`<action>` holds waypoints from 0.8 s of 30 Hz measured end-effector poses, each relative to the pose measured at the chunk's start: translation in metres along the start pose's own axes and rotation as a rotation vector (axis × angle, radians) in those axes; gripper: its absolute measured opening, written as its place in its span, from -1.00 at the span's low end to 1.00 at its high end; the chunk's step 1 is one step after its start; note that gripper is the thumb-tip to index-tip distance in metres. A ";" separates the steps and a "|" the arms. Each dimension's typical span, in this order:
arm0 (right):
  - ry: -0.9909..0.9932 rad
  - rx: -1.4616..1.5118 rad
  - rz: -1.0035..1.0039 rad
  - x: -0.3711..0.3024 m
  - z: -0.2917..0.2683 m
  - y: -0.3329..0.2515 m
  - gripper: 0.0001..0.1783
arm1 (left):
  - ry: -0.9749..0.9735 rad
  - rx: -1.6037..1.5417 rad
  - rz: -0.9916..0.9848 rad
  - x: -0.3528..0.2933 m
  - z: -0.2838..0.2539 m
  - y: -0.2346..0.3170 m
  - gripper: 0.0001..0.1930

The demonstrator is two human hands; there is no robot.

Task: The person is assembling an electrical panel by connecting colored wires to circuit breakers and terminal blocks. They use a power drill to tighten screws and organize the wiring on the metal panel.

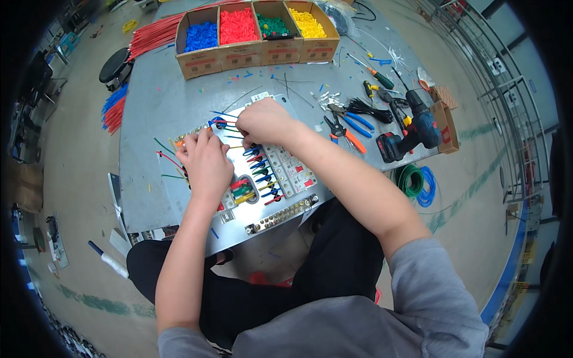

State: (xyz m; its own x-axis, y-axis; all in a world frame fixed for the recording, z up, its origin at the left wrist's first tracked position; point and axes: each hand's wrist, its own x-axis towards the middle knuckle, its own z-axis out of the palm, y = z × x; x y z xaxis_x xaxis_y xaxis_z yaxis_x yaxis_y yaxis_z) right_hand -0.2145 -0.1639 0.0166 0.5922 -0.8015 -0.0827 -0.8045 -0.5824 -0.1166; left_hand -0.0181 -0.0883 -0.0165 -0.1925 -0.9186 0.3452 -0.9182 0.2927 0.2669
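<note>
On the table in front of me lies a metal mounting plate (230, 234) with wiring parts on it. A row of white circuit breakers (289, 170) runs along its right side, beside short coloured wires (262, 173) bunched in pairs. My left hand (206, 164) is bent over the plate's left part, fingertips down by loose red and green wires (169, 159); what they grip is hidden. My right hand (265, 123) is closed at the plate's far end, among blue and red wire ends (224, 122). Its fingertips are partly hidden. A brass terminal bar (280, 217) sits along the near edge.
A cardboard box (242, 58) with blue, red, green and yellow small parts stands at the back. To the right lie a cordless drill (412, 131), orange-handled pliers (352, 138), a screwdriver (381, 77) and black cable ties (370, 110). A green wire coil (409, 180) is beyond the table's right edge.
</note>
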 end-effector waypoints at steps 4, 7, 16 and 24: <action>0.032 -0.143 -0.027 0.003 0.004 -0.006 -0.65 | -0.011 -0.007 -0.008 0.000 0.003 -0.002 -0.83; 0.016 -0.192 -0.045 0.002 0.005 -0.010 -0.65 | -0.035 -0.029 -0.006 0.000 0.003 0.000 -0.83; -0.056 -0.222 -0.058 0.007 0.004 -0.018 -0.83 | -0.012 -0.110 0.164 0.005 -0.006 0.000 -0.83; -0.128 0.237 0.045 -0.010 -0.010 0.013 -0.78 | -0.223 -0.185 0.173 0.006 -0.011 0.003 -0.87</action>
State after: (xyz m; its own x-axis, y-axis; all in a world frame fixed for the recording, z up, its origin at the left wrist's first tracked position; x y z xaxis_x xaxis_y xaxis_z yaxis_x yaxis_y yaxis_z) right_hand -0.2316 -0.1645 0.0258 0.5688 -0.7936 -0.2159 -0.8062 -0.4862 -0.3371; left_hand -0.0187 -0.0898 -0.0041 -0.4296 -0.8807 0.1995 -0.7909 0.4736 0.3876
